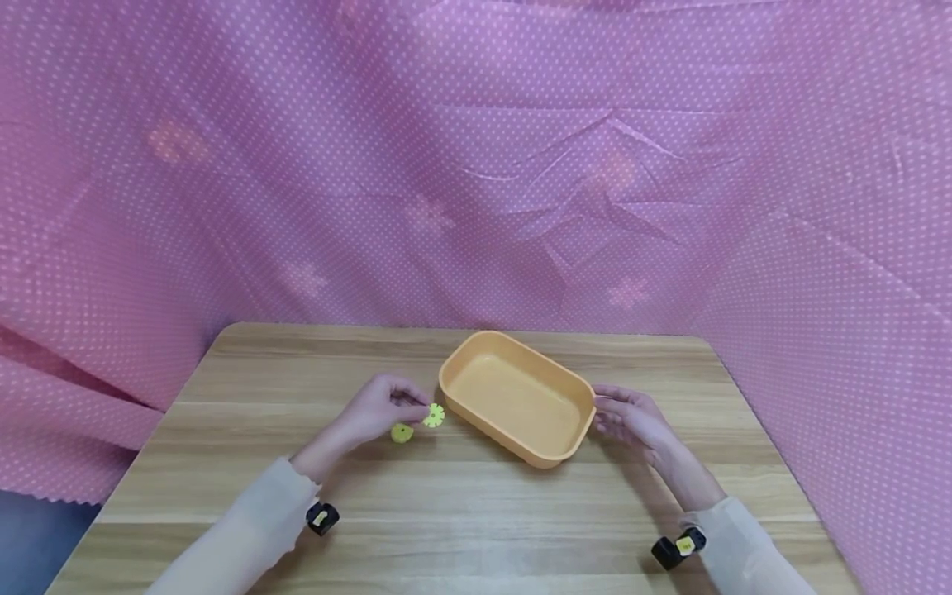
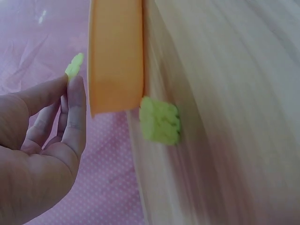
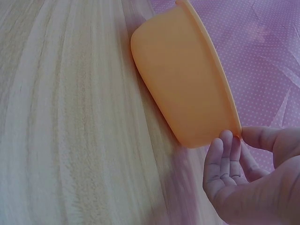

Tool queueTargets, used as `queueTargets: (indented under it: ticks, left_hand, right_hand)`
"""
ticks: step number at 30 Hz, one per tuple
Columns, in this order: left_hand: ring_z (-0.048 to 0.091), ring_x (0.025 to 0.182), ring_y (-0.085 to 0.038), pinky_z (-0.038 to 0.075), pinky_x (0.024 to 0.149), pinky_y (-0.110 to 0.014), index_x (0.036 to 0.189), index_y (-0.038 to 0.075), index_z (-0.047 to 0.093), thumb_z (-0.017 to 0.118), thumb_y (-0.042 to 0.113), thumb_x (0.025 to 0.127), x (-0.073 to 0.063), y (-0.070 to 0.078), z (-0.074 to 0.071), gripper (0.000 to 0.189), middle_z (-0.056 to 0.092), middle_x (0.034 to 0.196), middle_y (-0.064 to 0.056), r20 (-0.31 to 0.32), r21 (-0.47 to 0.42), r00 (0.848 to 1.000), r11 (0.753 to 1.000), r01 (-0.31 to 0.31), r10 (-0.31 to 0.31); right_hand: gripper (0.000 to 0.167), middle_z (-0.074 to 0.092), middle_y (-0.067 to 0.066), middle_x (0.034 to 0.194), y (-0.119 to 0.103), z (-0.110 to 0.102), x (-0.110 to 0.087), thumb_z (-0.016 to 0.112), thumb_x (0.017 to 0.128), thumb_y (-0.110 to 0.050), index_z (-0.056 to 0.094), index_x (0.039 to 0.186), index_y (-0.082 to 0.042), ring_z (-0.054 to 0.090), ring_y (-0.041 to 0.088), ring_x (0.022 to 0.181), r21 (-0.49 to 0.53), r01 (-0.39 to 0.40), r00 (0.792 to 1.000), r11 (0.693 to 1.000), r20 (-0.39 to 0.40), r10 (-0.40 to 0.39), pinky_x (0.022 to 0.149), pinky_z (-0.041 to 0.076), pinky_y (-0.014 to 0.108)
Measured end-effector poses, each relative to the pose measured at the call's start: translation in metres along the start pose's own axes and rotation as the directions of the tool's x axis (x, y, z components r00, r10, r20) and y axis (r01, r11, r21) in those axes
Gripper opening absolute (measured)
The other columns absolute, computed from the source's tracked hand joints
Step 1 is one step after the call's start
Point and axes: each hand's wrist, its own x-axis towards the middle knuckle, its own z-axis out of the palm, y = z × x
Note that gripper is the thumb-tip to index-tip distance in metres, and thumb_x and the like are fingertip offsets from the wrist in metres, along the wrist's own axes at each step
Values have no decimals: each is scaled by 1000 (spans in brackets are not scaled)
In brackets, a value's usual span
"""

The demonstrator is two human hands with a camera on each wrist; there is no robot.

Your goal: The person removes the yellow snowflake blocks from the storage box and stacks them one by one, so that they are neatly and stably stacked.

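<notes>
My left hand [image 1: 383, 409] pinches a yellow-green notched disc [image 1: 434, 415] between thumb and fingertips, just left of the orange plastic bin [image 1: 476, 420]. Below that hand, on the table, a short stack of similar discs [image 2: 159, 121] shows in the left wrist view; from the head its round top [image 1: 402, 433] is visible. At the bin's right end, my right hand [image 1: 632, 421] grips the corner. In the right wrist view its thumb [image 3: 260, 137] meets the rim, and the other fingers curl against the outer wall [image 3: 187, 84].
The bin stands at a slant on a wood-grain table [image 1: 476, 529] with rounded far corners. Pink dotted cloth [image 1: 521, 165] hangs behind the table and along both sides. A black wrist camera sits on each wrist, the left [image 1: 322, 518] and the right [image 1: 678, 547].
</notes>
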Motion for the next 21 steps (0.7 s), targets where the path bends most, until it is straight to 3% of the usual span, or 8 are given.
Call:
queueTargets:
  ticks: [9,21]
  left_hand:
    - [69,82,-14,66,75,-25,109,-7,74,79,6,91,-4,-20,-17,23,77,102,-18,-91,42,993,996,75,-71]
    - [72,86,-15,68,79,-25,113,-10,72,76,0,93,-5,-38,-29,23,75,107,-21,-53,-32,990,991,128,-130]
  right_hand:
    - [54,77,-7,92,-1,-3,11,62,105,-8,41,151,11,70,4,79,-1,3,1000,1000,7,-3,76,65,20]
    - [53,77,-7,90,-1,1,13,62,105,-8,43,151,10,71,4,77,15,4,1000,1000,-12,-3,74,64,19]
